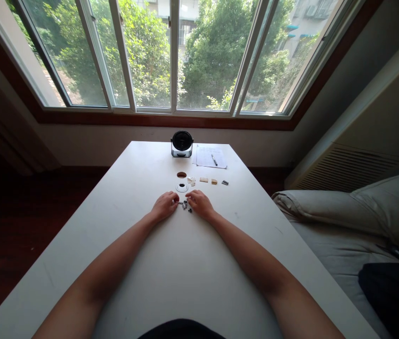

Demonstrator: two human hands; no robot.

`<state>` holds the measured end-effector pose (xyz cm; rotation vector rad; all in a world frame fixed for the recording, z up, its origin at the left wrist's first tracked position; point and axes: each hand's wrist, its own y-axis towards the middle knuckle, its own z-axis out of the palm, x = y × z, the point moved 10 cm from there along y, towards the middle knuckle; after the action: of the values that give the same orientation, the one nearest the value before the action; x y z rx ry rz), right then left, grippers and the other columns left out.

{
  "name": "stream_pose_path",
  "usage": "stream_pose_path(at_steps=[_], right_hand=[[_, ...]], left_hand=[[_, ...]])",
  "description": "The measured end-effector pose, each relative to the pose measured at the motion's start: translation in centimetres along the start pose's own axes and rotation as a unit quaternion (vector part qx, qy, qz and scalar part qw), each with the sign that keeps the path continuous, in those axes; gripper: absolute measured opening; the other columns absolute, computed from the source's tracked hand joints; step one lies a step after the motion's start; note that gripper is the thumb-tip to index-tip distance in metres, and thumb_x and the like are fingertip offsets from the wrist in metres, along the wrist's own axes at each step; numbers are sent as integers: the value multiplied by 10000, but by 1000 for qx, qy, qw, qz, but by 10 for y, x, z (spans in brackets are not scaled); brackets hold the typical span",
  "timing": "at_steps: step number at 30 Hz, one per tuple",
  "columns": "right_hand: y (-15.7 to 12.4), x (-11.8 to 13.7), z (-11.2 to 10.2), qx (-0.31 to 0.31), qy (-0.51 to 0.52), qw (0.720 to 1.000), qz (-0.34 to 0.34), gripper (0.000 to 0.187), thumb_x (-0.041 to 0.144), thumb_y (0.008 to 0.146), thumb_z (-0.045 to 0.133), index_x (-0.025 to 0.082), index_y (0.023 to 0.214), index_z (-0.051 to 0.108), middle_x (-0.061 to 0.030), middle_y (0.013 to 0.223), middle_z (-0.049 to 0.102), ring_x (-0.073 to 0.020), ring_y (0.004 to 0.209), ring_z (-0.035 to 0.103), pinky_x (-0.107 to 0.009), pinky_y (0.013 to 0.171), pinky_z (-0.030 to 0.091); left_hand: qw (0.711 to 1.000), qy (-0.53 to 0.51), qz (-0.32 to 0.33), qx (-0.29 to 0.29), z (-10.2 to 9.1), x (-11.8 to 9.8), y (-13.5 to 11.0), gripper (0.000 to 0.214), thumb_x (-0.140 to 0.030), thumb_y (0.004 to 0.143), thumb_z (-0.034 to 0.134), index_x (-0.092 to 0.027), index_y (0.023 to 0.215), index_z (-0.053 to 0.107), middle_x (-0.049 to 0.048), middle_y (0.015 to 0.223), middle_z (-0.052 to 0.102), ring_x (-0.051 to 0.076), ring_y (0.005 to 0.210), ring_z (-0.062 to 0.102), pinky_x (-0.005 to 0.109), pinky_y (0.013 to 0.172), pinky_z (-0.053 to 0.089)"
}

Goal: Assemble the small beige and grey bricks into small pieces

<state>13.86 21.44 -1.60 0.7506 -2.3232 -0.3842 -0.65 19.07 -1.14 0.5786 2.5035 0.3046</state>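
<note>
Both my hands rest on the white table [122, 226], close together near its middle. My left hand [165, 205] is curled, its fingertips pinched at a tiny dark piece. My right hand [199, 203] is curled too, fingertips touching the small cluster of dark toy-brick pieces [185, 205] lying between the hands. Just beyond them sit a white round disc with a dark centre [181, 187], a brown oval piece [181, 174], white small pieces [191, 180], a tan plate [203, 180], a second tan piece [214, 181] and a dark grey piece [225, 182].
At the table's far edge stands a small black round device on a silver base [181, 143], with a sheet of paper [210, 156] and a pen [214, 160] beside it. A bed with a grey pillow [355, 207] lies right of the table. Large windows fill the far wall.
</note>
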Motion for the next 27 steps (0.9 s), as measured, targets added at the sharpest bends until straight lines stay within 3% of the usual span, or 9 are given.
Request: stream_pose_path(at_steps=[4, 6, 10, 22, 27], right_hand=[[-1, 9, 11, 46, -23, 998, -45, 250, 213, 910, 621, 274, 1137, 706, -45, 1191, 673, -224, 1129, 572, -360, 986, 430], [-1, 11, 14, 56, -31, 997, -53, 236, 206, 911, 618, 277, 1112, 719, -38, 1199, 677, -225, 1140, 574, -359, 996, 423], [-1, 14, 11, 51, -19, 997, -63, 183, 200, 912, 623, 272, 1035, 738, -28, 1141, 700, -214, 1103, 585, -356, 980, 431], [-3, 26, 4, 51, 4, 995, -81, 90, 194, 889, 666, 252, 904, 733, -39, 944, 685, -204, 966, 566, -341, 864, 472], [-2, 22, 5, 46, -12, 997, -68, 78, 206, 888, 671, 253, 894, 732, -35, 919, 663, -198, 937, 563, -321, 819, 470]], left_hand=[[1000, 7, -12, -1, 1, 0, 0, 227, -218, 868, 598, -248, 1082, 666, 38, 950, 620, 198, 910, 583, 314, 817, 466], [1000, 13, -9, 5, 2, 0, 0, 199, -245, 883, 594, -252, 1058, 688, 44, 963, 616, 199, 919, 584, 315, 822, 464], [1000, 18, -10, 7, 2, 0, 0, 130, -264, 896, 587, -248, 944, 706, 48, 965, 611, 202, 929, 581, 314, 816, 463], [1000, 4, -14, 7, 0, -3, 0, 76, -195, 874, 603, -221, 910, 665, 50, 977, 634, 203, 947, 583, 319, 844, 469], [1000, 1, -11, 4, 1, -1, -1, 180, -186, 887, 589, -243, 1047, 650, 29, 955, 650, 195, 927, 596, 312, 841, 465]])
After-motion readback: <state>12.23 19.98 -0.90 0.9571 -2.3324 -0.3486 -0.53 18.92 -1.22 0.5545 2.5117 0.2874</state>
